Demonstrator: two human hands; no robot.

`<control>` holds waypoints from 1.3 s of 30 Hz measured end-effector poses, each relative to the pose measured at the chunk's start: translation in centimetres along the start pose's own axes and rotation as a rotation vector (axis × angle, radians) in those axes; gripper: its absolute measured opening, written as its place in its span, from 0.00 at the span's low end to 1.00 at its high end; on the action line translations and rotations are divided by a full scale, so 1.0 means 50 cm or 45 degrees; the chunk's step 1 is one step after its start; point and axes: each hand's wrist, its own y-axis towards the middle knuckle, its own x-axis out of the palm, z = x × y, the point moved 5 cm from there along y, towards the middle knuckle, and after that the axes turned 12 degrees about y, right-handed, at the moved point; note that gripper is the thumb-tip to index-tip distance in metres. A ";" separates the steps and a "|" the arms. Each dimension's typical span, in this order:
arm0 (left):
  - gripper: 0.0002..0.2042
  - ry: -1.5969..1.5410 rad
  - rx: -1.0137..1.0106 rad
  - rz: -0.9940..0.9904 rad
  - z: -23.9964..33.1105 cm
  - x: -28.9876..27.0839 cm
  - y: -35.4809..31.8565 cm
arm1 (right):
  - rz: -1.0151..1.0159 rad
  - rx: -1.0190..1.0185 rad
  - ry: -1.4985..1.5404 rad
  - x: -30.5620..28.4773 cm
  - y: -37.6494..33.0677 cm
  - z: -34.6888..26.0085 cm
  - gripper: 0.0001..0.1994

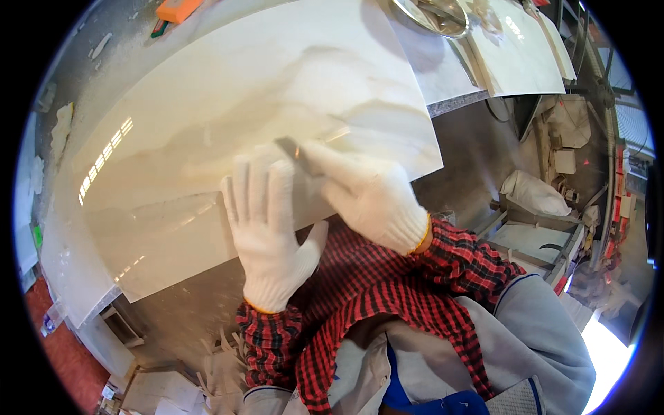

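Observation:
A large glossy marble-patterned slab (277, 90), cream with grey-brown veins, lies across the worktable in front of me. Flat on its near edge rests my left hand (266, 214), in a white knitted glove with the fingers stretched out. My right hand (377, 197), gloved the same way, is closed round a flat metal scraper (293, 153). The scraper's blade points left, just beyond my left fingertips, low over or touching the slab; I cannot tell which. The glove hides its handle.
An orange block (178, 9) lies at the far left of the table. At the far right stands a round metal bowl (436, 15) beside another glossy slab (519, 52). A white sack (534, 194) and a metal frame (532, 238) are off to the right, below table height.

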 end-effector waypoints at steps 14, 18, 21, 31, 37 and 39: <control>0.37 -0.779 -0.650 0.201 0.023 -0.033 -0.076 | -0.137 0.371 0.617 -0.005 -0.064 -0.037 0.28; 0.34 -0.970 -0.822 0.211 0.040 -0.035 -0.089 | -0.121 0.525 0.783 -0.020 -0.074 -0.040 0.32; 0.31 -1.002 -0.876 0.025 0.053 -0.028 -0.083 | -0.081 0.423 0.785 -0.037 -0.075 -0.043 0.33; 0.21 -1.467 -0.903 -0.310 0.096 0.025 -0.079 | -0.144 -0.097 0.320 -0.045 -0.119 -0.055 0.28; 0.21 -1.292 -1.046 -0.129 0.058 0.022 -0.098 | 0.212 -0.078 -0.205 -0.205 -0.108 0.026 0.20; 0.21 -1.325 -1.067 -0.145 0.054 0.021 -0.104 | 0.437 -0.080 -0.345 -0.293 -0.088 0.075 0.23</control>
